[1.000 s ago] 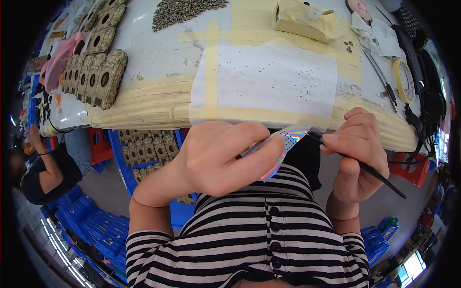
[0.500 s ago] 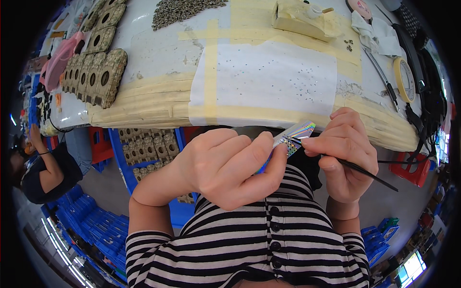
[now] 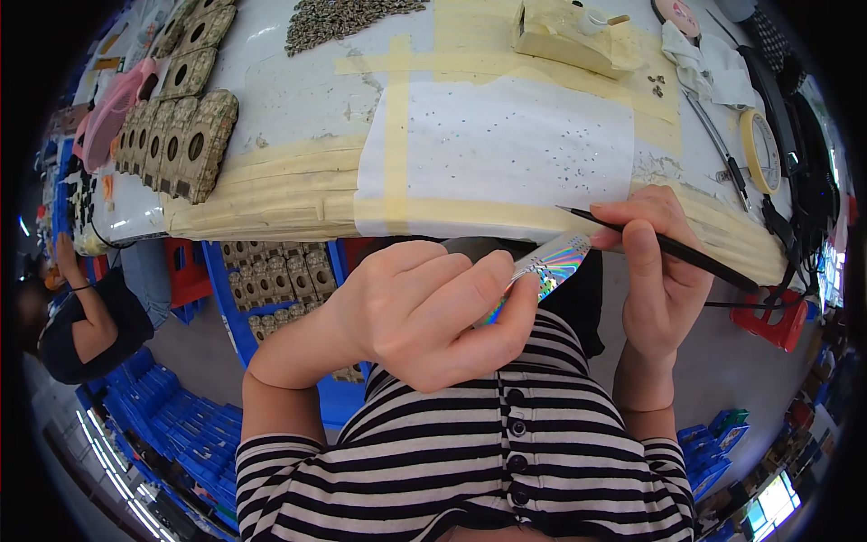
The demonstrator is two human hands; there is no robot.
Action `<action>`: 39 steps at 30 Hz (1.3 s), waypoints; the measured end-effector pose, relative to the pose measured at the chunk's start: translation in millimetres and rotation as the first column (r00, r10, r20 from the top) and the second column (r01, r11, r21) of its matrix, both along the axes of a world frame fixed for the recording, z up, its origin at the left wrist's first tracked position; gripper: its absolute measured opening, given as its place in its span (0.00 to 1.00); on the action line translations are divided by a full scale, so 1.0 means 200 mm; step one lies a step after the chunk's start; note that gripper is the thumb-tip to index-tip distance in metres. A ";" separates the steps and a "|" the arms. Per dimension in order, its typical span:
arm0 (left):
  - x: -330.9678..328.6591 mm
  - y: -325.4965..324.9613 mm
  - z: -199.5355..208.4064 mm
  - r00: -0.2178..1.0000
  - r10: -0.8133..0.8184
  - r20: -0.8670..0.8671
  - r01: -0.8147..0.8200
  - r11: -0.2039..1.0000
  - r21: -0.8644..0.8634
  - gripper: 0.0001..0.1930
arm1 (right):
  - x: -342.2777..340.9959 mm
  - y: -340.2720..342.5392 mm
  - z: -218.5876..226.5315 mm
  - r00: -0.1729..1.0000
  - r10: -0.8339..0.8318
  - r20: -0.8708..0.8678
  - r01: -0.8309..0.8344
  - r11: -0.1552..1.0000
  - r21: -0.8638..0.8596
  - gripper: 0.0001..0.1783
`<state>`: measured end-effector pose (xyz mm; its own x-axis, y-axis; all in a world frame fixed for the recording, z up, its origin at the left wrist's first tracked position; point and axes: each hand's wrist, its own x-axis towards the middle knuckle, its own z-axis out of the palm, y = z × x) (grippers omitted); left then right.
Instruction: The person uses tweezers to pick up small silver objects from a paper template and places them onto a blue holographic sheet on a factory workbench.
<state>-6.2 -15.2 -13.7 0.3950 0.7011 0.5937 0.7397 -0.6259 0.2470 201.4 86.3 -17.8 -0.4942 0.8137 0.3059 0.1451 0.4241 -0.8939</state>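
My left hand (image 3: 442, 312) is closed on a shiny, rainbow-reflecting piece (image 3: 562, 264) with rows of small dots on its face; its lower part is hidden by my fingers. In my right hand (image 3: 664, 262) I grip black tweezers (image 3: 673, 250), thumb and fingers closed round them. Their thin tip points left, over the taped table edge and above the shiny piece, apart from it. A white paper sheet (image 3: 488, 181) lies just beyond my hands, with many tiny glittering stones scattered on it.
Camouflage-patterned cases with round holes (image 3: 194, 149) stand at the left of the table (image 3: 298, 99). A tape roll (image 3: 759, 152) and a knife-like tool (image 3: 718, 144) lie right. A pile of small pieces (image 3: 339, 20) sits at the back. A blue crate (image 3: 230, 307) holds more cases below. Another person (image 3: 95, 316) sits left.
My right hand has drawn the tweezers up and away from the shiny piece, toward the table edge. The shiny piece has tilted slightly; my left hand stays nearly in place.
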 end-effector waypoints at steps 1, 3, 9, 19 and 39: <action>0.00 0.00 0.00 1.000 0.000 0.013 0.000 1.000 -0.011 0.16 | -0.01 -0.01 0.01 0.999 -0.047 0.025 0.048 0.998 -0.028 0.07; 0.00 -0.01 0.00 0.999 0.007 0.037 -0.006 0.999 -0.036 0.16 | -0.01 -0.01 0.00 0.996 -0.073 0.056 0.072 0.997 0.014 0.06; 0.00 0.00 0.00 0.998 0.020 0.061 -0.019 1.000 -0.021 0.16 | -0.01 -0.01 0.00 0.988 -0.119 0.094 0.109 0.988 0.110 0.04; -0.01 -0.01 0.01 1.000 0.018 -0.005 -0.018 1.000 0.012 0.16 | 0.02 0.01 0.02 0.982 -0.100 0.157 0.072 0.982 0.175 0.06; -0.07 -0.02 0.07 0.962 -0.045 0.269 0.094 0.980 -0.173 0.13 | 0.07 -0.01 0.07 0.956 -0.006 0.292 -0.133 0.882 0.453 0.16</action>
<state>-19.7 -18.8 0.6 0.2942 0.7836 0.5473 0.5899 -0.5994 0.5411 215.7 85.2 -3.5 -0.6605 0.5757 0.4819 0.3146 0.7950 -0.5186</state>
